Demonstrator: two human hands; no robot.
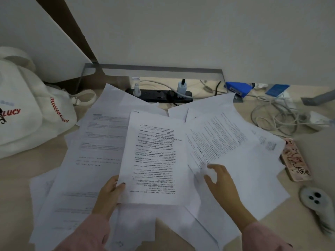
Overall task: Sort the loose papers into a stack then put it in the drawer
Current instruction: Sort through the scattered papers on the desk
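Left hand (108,192) pinches printed white sheet (154,160) over loose white papers (87,160) strewn on beige counter (16,178), right hand (223,182) fingers spread, empty; w/ edge-only grip, sheet could sag & slip.

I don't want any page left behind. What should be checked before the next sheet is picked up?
1. Left hand grips the printed sheet: ok.
2. Right hand has the next sheet pinched: not ok; it only touches the right-side papers.
3. Loose papers squared into one stack: not ok; they lie fanned over the desk.
4. Phone clear of the papers: not ok; a sheet's edge meets it.
5. Drawer ready: cannot tell; none in view.
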